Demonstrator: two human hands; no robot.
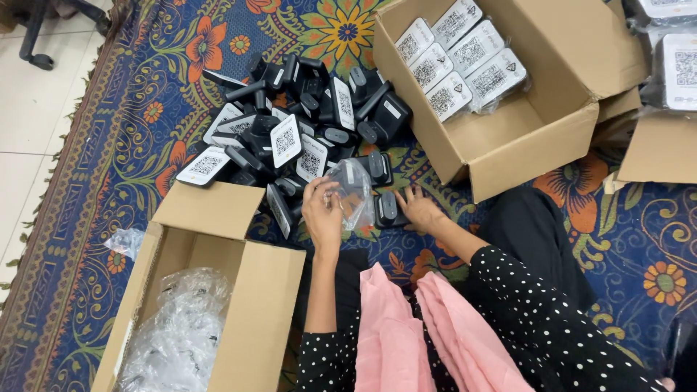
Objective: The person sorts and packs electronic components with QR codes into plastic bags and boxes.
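A cardboard box of plastic wrap (181, 334) sat at the rug's (94, 181) near-left edge. The left hand (323, 214) pinched a clear bag (353, 190) beside piled black devices (290, 123); the right hand (420, 209), fingers spread flat, touched one black device (385, 209).

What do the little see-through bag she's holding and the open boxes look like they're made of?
The bag in the left hand looks like thin clear plastic: glossy, crinkled, see-through. The boxes look like brown corrugated cardboard: matte, with folded flaps. The right hand touches a black device, probably hard plastic.
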